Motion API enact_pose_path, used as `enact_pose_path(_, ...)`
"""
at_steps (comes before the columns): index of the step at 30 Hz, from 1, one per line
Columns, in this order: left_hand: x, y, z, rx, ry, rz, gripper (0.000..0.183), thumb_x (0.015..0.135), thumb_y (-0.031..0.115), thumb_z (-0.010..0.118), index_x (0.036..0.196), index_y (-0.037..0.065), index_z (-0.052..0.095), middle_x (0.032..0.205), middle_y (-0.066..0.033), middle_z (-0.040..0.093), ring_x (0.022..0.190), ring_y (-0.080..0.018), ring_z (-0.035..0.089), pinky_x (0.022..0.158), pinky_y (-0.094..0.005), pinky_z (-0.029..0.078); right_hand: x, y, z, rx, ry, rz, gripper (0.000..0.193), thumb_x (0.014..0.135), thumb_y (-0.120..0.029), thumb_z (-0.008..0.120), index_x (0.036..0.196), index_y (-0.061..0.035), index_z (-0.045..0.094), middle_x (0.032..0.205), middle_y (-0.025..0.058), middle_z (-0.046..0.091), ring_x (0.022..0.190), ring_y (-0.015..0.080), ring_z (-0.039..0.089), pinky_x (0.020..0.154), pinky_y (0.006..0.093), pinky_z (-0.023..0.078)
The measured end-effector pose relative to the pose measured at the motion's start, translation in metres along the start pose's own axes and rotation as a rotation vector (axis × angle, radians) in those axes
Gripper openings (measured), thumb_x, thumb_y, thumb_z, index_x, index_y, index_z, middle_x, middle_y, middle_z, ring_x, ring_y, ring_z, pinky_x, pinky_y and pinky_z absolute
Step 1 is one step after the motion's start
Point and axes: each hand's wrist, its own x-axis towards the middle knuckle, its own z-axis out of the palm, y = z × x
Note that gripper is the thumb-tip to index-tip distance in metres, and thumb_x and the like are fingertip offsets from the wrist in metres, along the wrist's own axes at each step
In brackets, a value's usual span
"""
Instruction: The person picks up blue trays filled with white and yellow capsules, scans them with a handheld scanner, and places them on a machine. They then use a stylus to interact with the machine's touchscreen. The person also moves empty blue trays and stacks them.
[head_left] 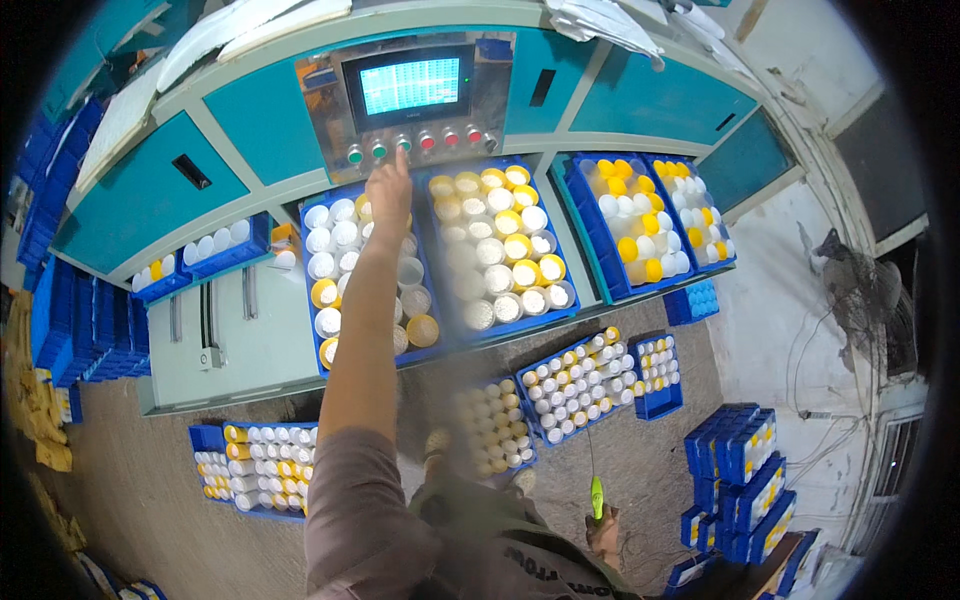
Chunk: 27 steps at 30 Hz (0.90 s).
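Note:
My left arm stretches forward over the trays. My left hand [388, 188] holds nothing, its index finger extended onto a green push button [403, 143] on the control panel [318, 100]. Above the row of green and red buttons a screen [410, 86] is lit. Low on the right, my right hand [604, 533] is closed around a tool with a lime-green handle [597, 497] and a thin rod; its exact kind is unclear. Beneath my left forearm, two blue trays [428, 265] hold white and yellow cups filled with pale contents; my arm hides part of the left one.
Two more blue trays [597, 270] of white and yellow cups sit on the machine's right end. Full trays [525, 385] lie on the floor before the machine. Blue trays are stacked at right [730, 490] and left [75, 320]. Cables hang along the wall.

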Motion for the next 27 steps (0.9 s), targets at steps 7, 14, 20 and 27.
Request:
enact_pose_path(7, -0.012, 0.012, -0.14, -0.816, -0.246, 0.056, 0.04, 0.084, 0.018, 0.063, 0.121, 0.005, 0.057, 0.105, -0.0137, 0.062, 0.098, -0.0319, 0.062, 0.083, -0.0395, 0.051, 0.002, -0.031, -0.011, -0.005, -0.174, -0.019, 0.058, 0.08, -0.02, 0.072, 0.13, -0.0043, 0.049, 0.113, 0.0255, 0.059, 0.097, 0.0387, 0.062, 0.08, 0.044, 0.052)
enact_pose_path(14, -0.172, -0.079, -0.473, -1.515, 0.32, 0.295, 0.025, 0.076, 0.016, 0.071, 0.097, 0.006, 0.059, 0.096, -0.0124, 0.06, 0.09, -0.0308, 0.058, 0.077, -0.0388, 0.047, 0.032, 0.018, 0.027, -0.108, -0.486, 0.063, 0.066, 0.076, -0.016, 0.067, 0.132, 0.0025, 0.037, 0.101, 0.0287, 0.064, 0.093, 0.0434, 0.064, 0.078, 0.0481, 0.052)
enact_pose_path(20, -0.222, -0.094, -0.62, -1.853, 0.397, 0.605, 0.028, 0.077, 0.009, 0.068, 0.103, 0.009, 0.057, 0.105, -0.0083, 0.06, 0.095, -0.0295, 0.06, 0.079, -0.0446, 0.053, 0.013, 0.081, 0.051, 0.105, -0.432, -0.013, 0.073, 0.076, -0.04, 0.075, 0.13, -0.0008, 0.044, 0.094, 0.021, 0.067, 0.08, 0.035, 0.067, 0.07, 0.0428, 0.052)
enact_pose_path(27, -0.253, -0.028, -0.676, -1.788, 0.51, 0.343, 0.024, 0.079, 0.008, 0.063, 0.102, 0.01, 0.059, 0.095, -0.0076, 0.06, 0.084, -0.0228, 0.06, 0.067, -0.0356, 0.052, -0.001, 0.258, 0.145, 0.153, -0.211, 0.099, 0.034, 0.087, -0.028, 0.056, 0.091, 0.0037, 0.066, 0.089, 0.028, 0.066, 0.082, 0.0418, 0.065, 0.072, 0.0475, 0.052)
